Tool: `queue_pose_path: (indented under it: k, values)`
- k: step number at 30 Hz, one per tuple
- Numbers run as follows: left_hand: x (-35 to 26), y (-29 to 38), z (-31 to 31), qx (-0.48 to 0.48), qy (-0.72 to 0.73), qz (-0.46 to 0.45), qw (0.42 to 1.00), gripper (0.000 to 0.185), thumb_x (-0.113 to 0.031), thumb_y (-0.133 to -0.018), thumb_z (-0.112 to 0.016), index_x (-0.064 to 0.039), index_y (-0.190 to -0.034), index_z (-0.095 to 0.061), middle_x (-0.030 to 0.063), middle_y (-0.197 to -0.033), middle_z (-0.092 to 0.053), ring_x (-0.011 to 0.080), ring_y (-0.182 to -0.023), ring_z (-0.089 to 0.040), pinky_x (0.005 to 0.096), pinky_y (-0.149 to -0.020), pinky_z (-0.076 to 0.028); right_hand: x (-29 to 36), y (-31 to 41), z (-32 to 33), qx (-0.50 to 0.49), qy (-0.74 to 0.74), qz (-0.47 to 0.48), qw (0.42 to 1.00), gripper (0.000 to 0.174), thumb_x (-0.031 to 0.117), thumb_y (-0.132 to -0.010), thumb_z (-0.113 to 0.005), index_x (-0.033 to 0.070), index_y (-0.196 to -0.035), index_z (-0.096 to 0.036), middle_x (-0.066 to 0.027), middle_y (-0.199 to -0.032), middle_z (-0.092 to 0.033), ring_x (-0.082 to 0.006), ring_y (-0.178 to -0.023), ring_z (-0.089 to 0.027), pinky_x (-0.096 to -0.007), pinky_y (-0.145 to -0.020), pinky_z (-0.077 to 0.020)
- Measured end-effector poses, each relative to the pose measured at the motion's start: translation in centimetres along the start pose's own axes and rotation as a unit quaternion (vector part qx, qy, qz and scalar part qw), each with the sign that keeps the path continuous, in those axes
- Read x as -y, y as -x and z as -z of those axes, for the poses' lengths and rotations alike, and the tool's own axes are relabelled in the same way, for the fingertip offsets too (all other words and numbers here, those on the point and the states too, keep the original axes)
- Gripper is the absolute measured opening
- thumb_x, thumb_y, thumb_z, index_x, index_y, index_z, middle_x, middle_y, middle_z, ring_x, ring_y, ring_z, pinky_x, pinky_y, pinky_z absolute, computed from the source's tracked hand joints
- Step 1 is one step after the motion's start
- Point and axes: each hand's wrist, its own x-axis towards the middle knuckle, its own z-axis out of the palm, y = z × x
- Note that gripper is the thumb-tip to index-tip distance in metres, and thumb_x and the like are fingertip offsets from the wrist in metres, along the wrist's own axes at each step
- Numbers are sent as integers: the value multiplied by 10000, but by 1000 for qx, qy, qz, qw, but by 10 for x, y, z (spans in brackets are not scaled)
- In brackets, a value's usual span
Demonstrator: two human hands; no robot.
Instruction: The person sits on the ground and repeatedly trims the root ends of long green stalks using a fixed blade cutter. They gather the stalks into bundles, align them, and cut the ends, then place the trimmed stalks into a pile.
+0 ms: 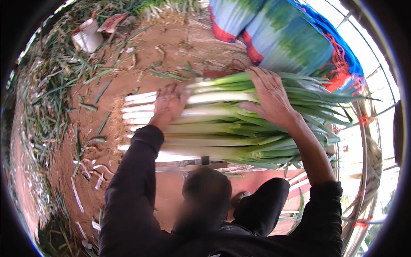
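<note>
A wide row of long green onions (212,111) lies crosswise before me, roots to the left and green leaves to the right. It rests on a low support (189,166), mostly hidden beneath it. My left hand (170,102) lies spread on the white stalks near the root end. Further right, my right hand (269,96) rests flat over the upper stalks where white turns to green, its thumb apart from the fingers. Neither hand is seen to close around a stalk.
Large bundles of green onions in blue-and-red wrapping (289,41) lie at the upper right, beside orange-red twine (338,61). A white bucket (88,36) sits at the upper left. Leaf scraps (48,106) litter the brown soil on the left. Poles (364,144) stand at the right.
</note>
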Motion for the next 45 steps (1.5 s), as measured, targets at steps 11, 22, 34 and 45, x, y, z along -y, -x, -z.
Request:
queue_pose_path:
  k: [11, 22, 34, 45]
  values:
    - [39, 8, 15, 66, -66, 121, 988, 816, -688, -1032, -341, -122, -1621, -365, 192, -1686, -299, 348, -1583, -223, 575, -1281, -84, -3, -17, -77, 134, 63, -33, 989, 941, 738, -961, -485, -13, -1525, -422, -214, -1574, -409, -351, -1494, -337, -500, -1231, -236]
    - [217, 30, 10, -5, 337, 415, 845, 990, -809, -974, -333, -31, -1579, -419, 266, -1590, -435, 420, -1477, -413, 452, -1204, -348, 3, -23, -70, 138, 34, -40, 989, 969, 745, -947, -510, -24, -1529, -411, -230, -1562, -419, -375, -1466, -361, -513, -1221, -255]
    - [150, 40, 10, -66, 27, 292, 954, 1008, -778, -984, -354, -79, -1672, -121, 269, -1699, -188, 475, -1568, -156, 606, -1256, -100, -23, -3, -63, 115, 75, -7, 990, 903, 706, -958, -529, -7, -1504, -438, -210, -1538, -427, -373, -1457, -370, -515, -1191, -287]
    - [34, 34, 22, -67, 162, -45, 984, 312, -350, -935, -758, -68, -1063, -791, 136, -1019, -736, 340, -1050, -660, 437, -967, -501, -18, 2, -70, 62, 60, -20, 996, 832, 723, -972, -494, 56, -1470, -514, -148, -1515, -463, -333, -1385, -445, -497, -1152, -347]
